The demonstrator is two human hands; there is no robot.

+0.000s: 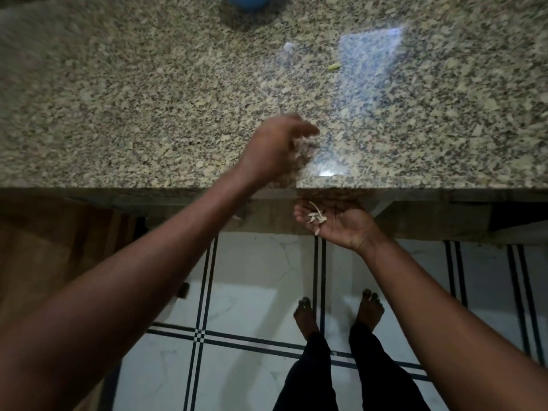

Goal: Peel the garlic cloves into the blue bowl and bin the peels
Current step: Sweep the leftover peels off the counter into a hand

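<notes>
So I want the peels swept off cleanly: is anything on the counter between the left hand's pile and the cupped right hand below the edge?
Nothing visible. The left hand holds garlic peels close to the granite counter edge, and the right hand waits cupped just below it, already with some peels.

A: The blue bowl is chopped off by the top edge, so no idea what's inside.

B: Yeah, and nearer than the bowl the left hand is a motion smear, fingers unreadable. The pale peels under it are just blur.

A: That tiny green bit right of the bowl, can't tell what it is.
</notes>
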